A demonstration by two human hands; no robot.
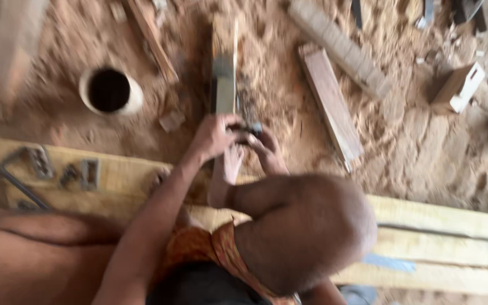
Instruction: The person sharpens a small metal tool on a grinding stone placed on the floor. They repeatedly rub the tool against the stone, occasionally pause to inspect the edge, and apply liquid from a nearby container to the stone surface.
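The view is blurred. My left hand is closed around the near end of a narrow upright wooden piece that has a grey band and runs away from me over the sawdust. My right hand sits just right of it, fingers curled on a small dark object against the piece; what the object is cannot be made out. My bent knee fills the lower middle, and my foot rests below the hands.
Pale planks lie under me across the frame, with small metal fittings on the left end. A round white-rimmed hole is in the sawdust-covered ground. Loose boards and a small wooden block lie to the right.
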